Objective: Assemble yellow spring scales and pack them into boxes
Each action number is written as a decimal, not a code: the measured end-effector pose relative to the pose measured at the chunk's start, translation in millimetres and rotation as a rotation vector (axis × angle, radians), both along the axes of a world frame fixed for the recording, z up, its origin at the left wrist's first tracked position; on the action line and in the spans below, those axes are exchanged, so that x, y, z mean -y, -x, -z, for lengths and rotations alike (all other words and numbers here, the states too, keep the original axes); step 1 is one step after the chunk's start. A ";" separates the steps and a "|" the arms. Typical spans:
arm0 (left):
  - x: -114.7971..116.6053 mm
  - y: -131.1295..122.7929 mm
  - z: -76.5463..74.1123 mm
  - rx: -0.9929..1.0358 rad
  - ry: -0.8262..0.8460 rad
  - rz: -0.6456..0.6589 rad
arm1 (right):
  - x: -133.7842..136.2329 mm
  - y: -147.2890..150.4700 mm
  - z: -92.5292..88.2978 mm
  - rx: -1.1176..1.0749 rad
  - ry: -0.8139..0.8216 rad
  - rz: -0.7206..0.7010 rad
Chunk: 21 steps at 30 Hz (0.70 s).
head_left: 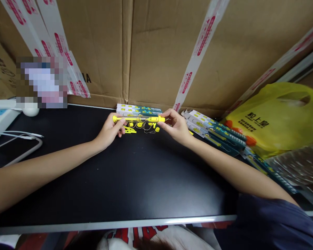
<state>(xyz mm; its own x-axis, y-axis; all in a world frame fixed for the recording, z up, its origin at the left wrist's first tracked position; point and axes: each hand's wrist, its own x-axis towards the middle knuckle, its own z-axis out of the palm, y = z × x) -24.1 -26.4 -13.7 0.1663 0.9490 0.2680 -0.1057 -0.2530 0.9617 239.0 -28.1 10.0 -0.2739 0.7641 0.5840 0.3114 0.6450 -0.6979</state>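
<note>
A slim yellow tool with a clear tube in its middle (143, 119) is held level between my two hands above the black table. My left hand (111, 130) has its fingers closed around the tool's left end. At the opposite end, the thumb and fingers of my right hand (176, 126) pinch the yellow block-like tip. A thin wire sticks out near the right fingertips. Behind and just below the tool lie small yellow plastic parts (130, 130) and several bent wire loops (149, 131), partly hidden by it.
Printed narrow boxes (138, 108) lie at the back against large cardboard cartons (167, 52). More such boxes (216, 132) are stacked at right, beside a yellow plastic bag (279, 118). A white power strip (2, 118) and cables (23, 135) occupy the left. The table's front edge (120, 224) is near me.
</note>
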 end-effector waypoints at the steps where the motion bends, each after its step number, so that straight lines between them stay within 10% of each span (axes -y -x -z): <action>1: 0.1 0.0 0.0 -0.003 -0.001 -0.001 | 0.6 0.6 0.8 -0.004 0.021 -0.010; 21: 2.4 0.3 -1.8 0.028 0.036 0.025 | 1.5 0.1 -1.3 0.024 -0.075 -0.006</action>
